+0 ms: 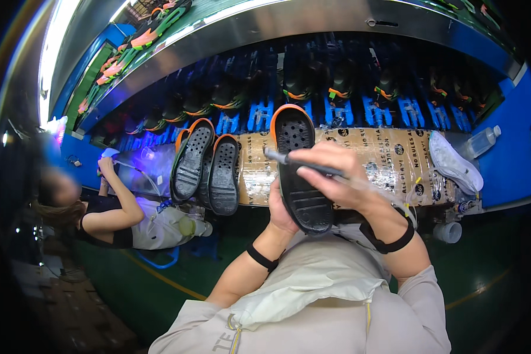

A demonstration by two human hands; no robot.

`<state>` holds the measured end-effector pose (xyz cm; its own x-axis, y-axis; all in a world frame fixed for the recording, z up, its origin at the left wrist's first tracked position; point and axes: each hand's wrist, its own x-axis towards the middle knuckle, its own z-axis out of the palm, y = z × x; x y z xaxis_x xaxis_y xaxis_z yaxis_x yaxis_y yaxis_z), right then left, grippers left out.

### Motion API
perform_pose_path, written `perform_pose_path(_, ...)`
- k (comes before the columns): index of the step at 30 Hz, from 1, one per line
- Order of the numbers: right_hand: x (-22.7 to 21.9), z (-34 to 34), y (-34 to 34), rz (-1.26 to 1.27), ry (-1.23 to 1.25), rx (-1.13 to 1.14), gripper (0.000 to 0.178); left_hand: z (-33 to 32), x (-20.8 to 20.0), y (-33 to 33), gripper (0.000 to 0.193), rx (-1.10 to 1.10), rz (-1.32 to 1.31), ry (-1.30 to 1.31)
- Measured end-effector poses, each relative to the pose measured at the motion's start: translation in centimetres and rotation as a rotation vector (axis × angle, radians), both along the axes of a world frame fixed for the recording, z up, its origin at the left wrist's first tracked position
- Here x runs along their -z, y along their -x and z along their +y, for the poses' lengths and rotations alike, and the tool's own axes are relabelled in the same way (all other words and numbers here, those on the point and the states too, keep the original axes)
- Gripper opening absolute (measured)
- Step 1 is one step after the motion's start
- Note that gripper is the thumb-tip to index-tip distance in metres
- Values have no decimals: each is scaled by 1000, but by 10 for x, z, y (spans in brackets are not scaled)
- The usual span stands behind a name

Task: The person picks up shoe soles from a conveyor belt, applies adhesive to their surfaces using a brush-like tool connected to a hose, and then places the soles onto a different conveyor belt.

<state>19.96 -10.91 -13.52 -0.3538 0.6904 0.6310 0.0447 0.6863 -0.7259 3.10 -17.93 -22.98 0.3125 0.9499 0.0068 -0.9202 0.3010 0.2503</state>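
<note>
A black shoe bottom (305,200) with a perforated forepart and an orange rim is tilted up in front of me. My left hand (282,207) is closed around its lower left edge. My right hand (335,172) grips the dark handle of a glue brush (277,156), whose pale tip lies across the shoe bottom's left edge; I cannot tell if it touches. A thin clear tube trails from the handle's rear over my right wrist. To the left lie more black shoe bottoms (223,176), one with an orange rim (193,160).
Printed brown covering (257,180) lines the bench. A white sole-shaped piece (454,164) and a clear bottle (482,142) lie at the right. Behind, shoes (298,85) stand on blue holders (258,116) beneath a metal ledge (242,32). A co-worker (107,223) sits at the left.
</note>
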Motion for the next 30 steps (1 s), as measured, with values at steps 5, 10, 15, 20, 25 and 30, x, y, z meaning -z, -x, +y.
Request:
perform_pose_path(5, -1, -1, 3, -192, -261, 279, 26, 4, -1, -1, 78, -3, 61, 38)
perform_pose_path(10, -4, -6, -3, 26, 49, -145, 24, 12, -8, 2, 78, -32, 38, -67)
perform_pose_path(15, -5, -18, 4, -283, -272, 17, 29, 21, -11, 7, 84, -141, 122, -8)
perform_pose_path(20, -16, -22, 2, -100, -118, 102, 28, 30, -23, 13, 91, -92, 96, -181)
perform_pose_path(25, -21, -26, -5, -273, -213, -222, 33, 37, -29, 12, 85, -136, -14, -171)
perform_pose_path(30, -38, -31, -11, -343, -195, -136, 30, 46, -47, 20, 87, -144, 30, -242)
